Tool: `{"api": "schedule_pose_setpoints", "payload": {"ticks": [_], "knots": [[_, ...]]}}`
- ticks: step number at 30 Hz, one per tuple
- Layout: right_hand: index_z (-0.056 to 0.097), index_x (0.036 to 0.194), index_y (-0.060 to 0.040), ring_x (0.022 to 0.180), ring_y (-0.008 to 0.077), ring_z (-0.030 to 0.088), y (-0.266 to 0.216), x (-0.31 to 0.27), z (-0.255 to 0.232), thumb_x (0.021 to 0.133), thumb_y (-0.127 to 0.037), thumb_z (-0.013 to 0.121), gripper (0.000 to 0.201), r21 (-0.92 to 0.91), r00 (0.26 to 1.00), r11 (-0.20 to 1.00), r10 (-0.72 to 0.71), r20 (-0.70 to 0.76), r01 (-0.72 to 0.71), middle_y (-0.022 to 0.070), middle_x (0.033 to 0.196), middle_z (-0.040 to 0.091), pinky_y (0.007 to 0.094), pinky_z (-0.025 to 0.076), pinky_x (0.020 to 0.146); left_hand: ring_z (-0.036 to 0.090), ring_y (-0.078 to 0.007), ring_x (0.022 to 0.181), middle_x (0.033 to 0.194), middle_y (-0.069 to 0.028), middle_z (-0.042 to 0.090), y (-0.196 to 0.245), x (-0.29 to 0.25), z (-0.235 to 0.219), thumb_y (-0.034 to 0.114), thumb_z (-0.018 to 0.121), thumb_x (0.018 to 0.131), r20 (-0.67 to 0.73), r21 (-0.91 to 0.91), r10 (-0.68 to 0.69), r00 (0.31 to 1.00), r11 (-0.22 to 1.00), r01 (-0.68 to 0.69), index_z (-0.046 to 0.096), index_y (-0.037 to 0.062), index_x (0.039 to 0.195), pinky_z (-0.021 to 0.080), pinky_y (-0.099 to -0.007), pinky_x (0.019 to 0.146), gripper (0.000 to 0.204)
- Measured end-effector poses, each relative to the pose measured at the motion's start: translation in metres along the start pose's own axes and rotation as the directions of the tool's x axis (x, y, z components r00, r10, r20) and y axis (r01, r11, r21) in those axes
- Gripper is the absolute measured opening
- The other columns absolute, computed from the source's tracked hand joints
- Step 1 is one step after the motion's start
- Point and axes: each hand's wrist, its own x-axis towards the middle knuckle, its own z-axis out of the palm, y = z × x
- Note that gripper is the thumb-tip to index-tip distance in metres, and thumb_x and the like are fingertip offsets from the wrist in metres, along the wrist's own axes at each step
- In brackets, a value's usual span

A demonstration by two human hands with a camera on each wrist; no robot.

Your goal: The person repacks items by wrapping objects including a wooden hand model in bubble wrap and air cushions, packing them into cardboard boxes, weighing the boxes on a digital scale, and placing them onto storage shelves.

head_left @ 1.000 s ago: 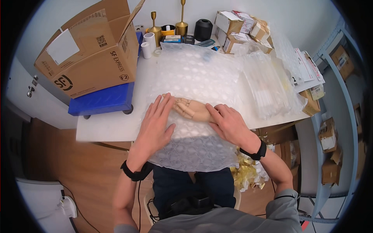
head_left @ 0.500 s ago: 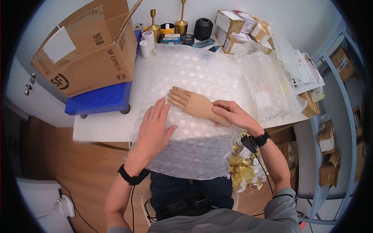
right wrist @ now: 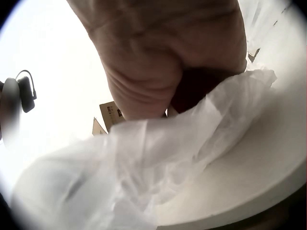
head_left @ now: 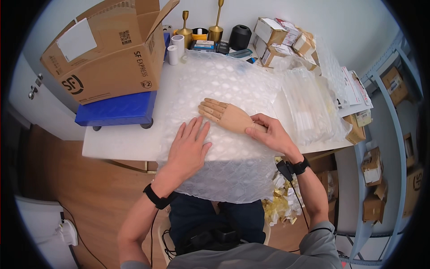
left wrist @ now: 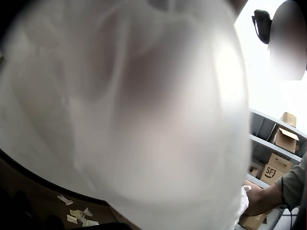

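A jointed wooden mannequin hand [head_left: 235, 119] lies over a sheet of bubble wrap [head_left: 215, 74], its fingers toward the upper left. My right hand [head_left: 275, 134] grips its wrist end between thumb and fingers. Spread flat on the wrap, my left hand [head_left: 186, 150] rests just below the wooden fingers, apart from them. The wrap hangs over the table's front edge toward my lap. In the left wrist view, blurred bubble wrap [left wrist: 158, 124] hides the left hand's work. The right wrist view shows the heel of my right hand [right wrist: 158, 52] above crumpled wrap [right wrist: 144, 158].
An SF Express carton [head_left: 107, 67] stands on a blue wheeled platform [head_left: 116, 107] at the left. Brass candlesticks [head_left: 185, 33], white rolls [head_left: 178, 43] and a black canister [head_left: 240, 36] line the back. Clear packing bags [head_left: 309, 103] and small boxes [head_left: 275, 54] occupy the table's right side.
The wooden hand has turned over to lie broad side up, its wrist end gripped by my right hand. My left hand has come away from its fingers, down onto the wrap.
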Motion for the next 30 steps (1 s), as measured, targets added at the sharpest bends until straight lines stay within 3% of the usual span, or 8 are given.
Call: {"api": "schedule_pose_setpoints", "payload": {"ticks": [2, 6, 8, 10, 15, 17, 20, 30], "knots": [[0.064, 0.123, 0.0047, 0.089, 0.0129, 0.066, -0.004, -0.001, 0.003, 0.093, -0.026, 0.077, 0.045, -0.063, 0.995, 0.995, -0.084, -0.046, 0.081, 0.0124, 0.098, 0.073, 0.0294, 0.053, 0.079, 0.038, -0.0402, 0.145, 0.154, -0.0262, 0.042, 0.006, 0.005, 0.008, 0.023, 0.055, 0.101, -0.067, 0.018, -0.053, 0.996, 0.998, 0.054, 0.044, -0.0030, 0.148, 0.028, -0.0521, 0.121, 0.054], [0.064, 0.123, 0.0043, 0.090, 0.0135, 0.066, -0.021, -0.002, 0.007, 0.094, -0.026, 0.076, 0.044, 0.089, 0.993, 0.990, -0.109, -0.046, 0.113, 0.0122, 0.100, 0.073, 0.0296, 0.053, 0.081, 0.038, -0.0427, 0.144, 0.152, -0.0291, 0.042, 0.015, 0.023, 0.020, 0.022, 0.055, 0.101, -0.109, 0.045, -0.128, 0.986, 0.990, 0.134, 0.045, -0.0058, 0.146, 0.029, -0.0524, 0.120, 0.053], [0.065, 0.124, 0.0040, 0.091, 0.0141, 0.066, -0.023, -0.002, 0.008, 0.094, -0.027, 0.076, 0.044, 0.146, 0.994, 0.984, -0.103, -0.022, 0.106, 0.0120, 0.101, 0.073, 0.0299, 0.053, 0.082, 0.037, -0.0438, 0.144, 0.151, -0.0303, 0.043, 0.014, 0.035, 0.021, 0.022, 0.055, 0.101, -0.067, 0.011, -0.176, 0.982, 0.984, 0.177, 0.045, -0.0075, 0.145, 0.027, -0.0534, 0.120, 0.054], [0.065, 0.126, 0.0027, 0.091, 0.0143, 0.066, -0.017, 0.001, 0.010, 0.094, -0.028, 0.076, 0.045, 0.048, 0.994, 0.993, -0.108, 0.030, 0.107, 0.0111, 0.101, 0.073, 0.0304, 0.053, 0.083, 0.037, -0.0438, 0.144, 0.151, -0.0303, 0.043, 0.006, 0.047, 0.022, 0.022, 0.055, 0.101, -0.031, -0.001, -0.164, 0.986, 0.986, 0.164, 0.045, -0.0080, 0.145, 0.026, -0.0535, 0.121, 0.054], [0.067, 0.126, 0.0023, 0.096, 0.0146, 0.067, 0.007, 0.011, 0.007, 0.093, -0.028, 0.077, 0.046, 0.066, 0.995, 0.993, -0.097, 0.000, 0.097, 0.0121, 0.105, 0.074, 0.0303, 0.054, 0.085, 0.034, -0.0427, 0.147, 0.153, -0.0304, 0.041, -0.011, 0.044, 0.013, 0.026, 0.052, 0.103, 0.028, -0.125, -0.183, 0.983, 0.975, 0.185, 0.044, -0.0089, 0.146, 0.020, -0.0529, 0.124, 0.056], [0.067, 0.126, 0.0025, 0.097, 0.0150, 0.067, 0.010, 0.011, 0.004, 0.092, -0.028, 0.078, 0.047, 0.010, 0.994, 0.994, -0.104, -0.046, 0.104, 0.0126, 0.106, 0.075, 0.0303, 0.054, 0.087, 0.030, -0.0397, 0.150, 0.157, -0.0289, 0.037, -0.017, 0.032, -0.007, 0.031, 0.050, 0.104, 0.109, 0.075, -0.196, 0.974, 0.979, 0.189, 0.041, -0.0084, 0.148, 0.017, -0.0516, 0.126, 0.060], [0.069, 0.126, 0.0024, 0.099, 0.0156, 0.068, 0.003, 0.011, 0.000, 0.090, -0.027, 0.080, 0.048, -0.034, 0.994, 0.995, -0.098, -0.044, 0.096, 0.0133, 0.110, 0.075, 0.0300, 0.054, 0.090, 0.027, -0.0360, 0.153, 0.161, -0.0257, 0.033, -0.039, 0.019, -0.009, 0.035, 0.050, 0.104, 0.102, 0.083, -0.075, 0.992, 0.994, 0.067, 0.037, -0.0073, 0.151, 0.016, -0.0503, 0.126, 0.065], [0.070, 0.127, -0.0003, 0.102, 0.0142, 0.063, 0.008, 0.013, -0.024, 0.085, -0.017, 0.084, 0.048, 0.031, 0.965, 0.985, -0.171, 0.199, 0.168, 0.0084, 0.111, 0.071, 0.0291, 0.050, 0.093, 0.026, -0.0329, 0.154, 0.161, -0.0230, 0.034, -0.064, 0.028, -0.017, 0.023, 0.060, 0.092, 0.089, 0.007, 0.025, 0.996, 1.000, -0.026, 0.033, -0.0064, 0.153, 0.016, -0.0475, 0.128, 0.072]]}}
